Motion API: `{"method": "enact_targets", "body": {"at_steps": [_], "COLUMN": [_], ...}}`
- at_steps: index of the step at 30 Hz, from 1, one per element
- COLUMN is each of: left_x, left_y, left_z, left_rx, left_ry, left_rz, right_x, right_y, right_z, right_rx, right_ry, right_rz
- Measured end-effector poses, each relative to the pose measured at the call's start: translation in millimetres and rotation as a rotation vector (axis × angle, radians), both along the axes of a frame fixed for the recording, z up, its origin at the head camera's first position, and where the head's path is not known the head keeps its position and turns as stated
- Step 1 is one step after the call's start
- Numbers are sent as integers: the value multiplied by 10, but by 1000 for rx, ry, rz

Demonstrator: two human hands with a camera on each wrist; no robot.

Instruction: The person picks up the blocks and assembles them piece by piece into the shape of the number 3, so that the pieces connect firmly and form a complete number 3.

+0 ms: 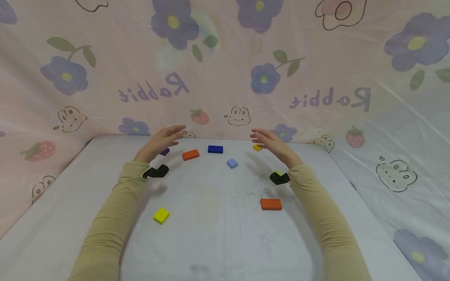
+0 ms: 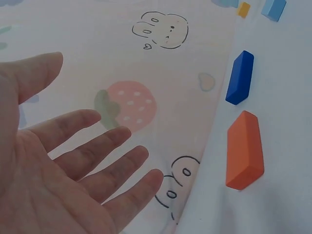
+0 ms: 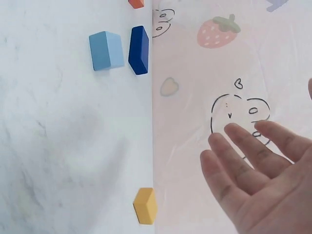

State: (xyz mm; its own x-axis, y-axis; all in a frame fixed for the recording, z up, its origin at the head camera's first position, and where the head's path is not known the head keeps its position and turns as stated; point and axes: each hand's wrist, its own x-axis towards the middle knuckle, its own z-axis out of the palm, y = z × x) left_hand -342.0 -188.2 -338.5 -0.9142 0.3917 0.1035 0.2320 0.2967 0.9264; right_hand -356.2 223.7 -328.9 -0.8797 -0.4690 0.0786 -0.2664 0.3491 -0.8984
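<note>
Both hands are raised above the white table, holding nothing. The left hand has its fingers spread and extended; a dark purple block and an orange block lie nearest it. Mirroring it, the right hand reaches inward with straight fingers, close in view to an orange-yellow block. Between the hands lie a dark blue block and a small light blue block. In the left wrist view the orange block sits right of the open palm, not touched.
Nearer on the table are a yellow square block and a second orange block. A yellow-green block is partly hidden behind the right wrist's black strap piece. A printed curtain surrounds the table's back and sides.
</note>
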Motion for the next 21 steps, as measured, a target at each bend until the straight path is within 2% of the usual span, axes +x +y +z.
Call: {"method": "enact_targets", "body": {"at_steps": [3,7,15,21], "left_x": [-35,-79,-152,-174], "left_y": [2,0,42,48], "left_z": [-57,-128,-263,-346], "left_rx": [36,67,51,14], "left_ry": [-16,-41,-92,-84], "left_rz": [-3,-11,-9,-12], "right_x": [-21,-40,-20,-33], "right_y": [-29,-87,-244,-339], "right_z": [-54,-136,-274,-351], "right_rx": [-29,-7,19,19], "right_ry": [-39,-67,-101,-134], "right_rz": [11,23,17,17]}}
